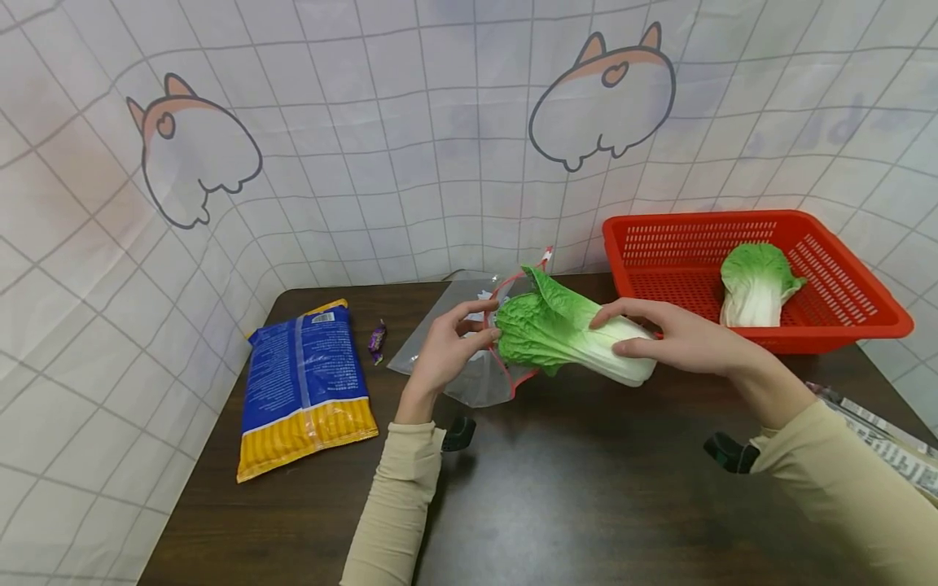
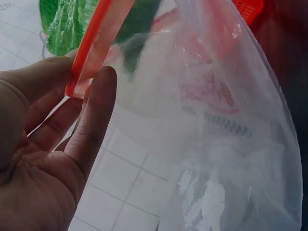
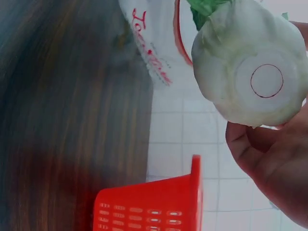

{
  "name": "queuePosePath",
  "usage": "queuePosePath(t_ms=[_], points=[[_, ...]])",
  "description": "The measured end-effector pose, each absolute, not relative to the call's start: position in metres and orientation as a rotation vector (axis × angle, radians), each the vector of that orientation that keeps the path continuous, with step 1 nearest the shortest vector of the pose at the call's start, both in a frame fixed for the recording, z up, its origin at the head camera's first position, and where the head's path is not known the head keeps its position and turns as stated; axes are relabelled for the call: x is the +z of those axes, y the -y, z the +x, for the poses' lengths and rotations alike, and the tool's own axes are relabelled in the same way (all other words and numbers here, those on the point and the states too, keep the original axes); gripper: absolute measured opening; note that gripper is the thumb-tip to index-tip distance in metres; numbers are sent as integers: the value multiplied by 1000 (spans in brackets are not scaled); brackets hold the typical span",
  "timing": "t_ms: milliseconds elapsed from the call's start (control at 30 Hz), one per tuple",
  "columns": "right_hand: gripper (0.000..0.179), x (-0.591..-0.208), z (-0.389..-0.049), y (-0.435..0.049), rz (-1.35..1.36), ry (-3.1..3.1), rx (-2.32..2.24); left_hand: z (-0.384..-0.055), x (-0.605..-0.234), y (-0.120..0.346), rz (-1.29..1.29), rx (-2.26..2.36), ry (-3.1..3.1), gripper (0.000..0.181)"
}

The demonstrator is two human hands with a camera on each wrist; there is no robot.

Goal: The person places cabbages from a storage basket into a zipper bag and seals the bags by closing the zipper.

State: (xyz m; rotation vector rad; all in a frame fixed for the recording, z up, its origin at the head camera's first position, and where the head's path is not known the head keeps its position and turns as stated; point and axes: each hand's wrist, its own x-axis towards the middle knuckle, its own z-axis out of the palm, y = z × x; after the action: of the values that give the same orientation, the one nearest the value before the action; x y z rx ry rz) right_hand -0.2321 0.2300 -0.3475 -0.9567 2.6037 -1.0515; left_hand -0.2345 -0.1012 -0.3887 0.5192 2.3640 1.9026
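My left hand (image 1: 450,345) pinches the red-edged mouth of a clear plastic zip bag (image 1: 469,382). In the left wrist view the thumb and a finger meet on the bag's red strip (image 2: 89,45). A napa cabbage (image 1: 579,330), leafy green at one end and white at the other, lies tilted in the grip of my right hand (image 1: 670,334). Its leaves are at the bag's opening, with the white base towards the right. The right wrist view shows that round white base (image 3: 250,72) close up, my right fingers curled against its side.
A red perforated basket (image 1: 865,317) stands at the back right with a second cabbage (image 1: 756,285) inside. On the left lie a blue and yellow packet (image 1: 308,391) and a small purple-wrapped candy (image 1: 377,342). Printed paper (image 1: 879,439) lies by the right edge.
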Motion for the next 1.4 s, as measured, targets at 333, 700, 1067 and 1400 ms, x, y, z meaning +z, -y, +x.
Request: queuePosePath(t_ms=[333, 700, 1067, 1400], points=[[27, -342, -232, -221, -805, -2797, -883, -234, -387, 101, 510, 1895, -2398, 43], [25, -337, -229, -213, -1144, -2706, -773, -236, -392, 99, 520, 1966, -2367, 41], [26, -336, -235, -207, -1073, -2690, -721, -251, -415, 100, 563, 1931, -2429, 40], [28, -337, -234, -199, -1062, -2637, -733, -250, -416, 96, 603, 1931, -2413, 41]])
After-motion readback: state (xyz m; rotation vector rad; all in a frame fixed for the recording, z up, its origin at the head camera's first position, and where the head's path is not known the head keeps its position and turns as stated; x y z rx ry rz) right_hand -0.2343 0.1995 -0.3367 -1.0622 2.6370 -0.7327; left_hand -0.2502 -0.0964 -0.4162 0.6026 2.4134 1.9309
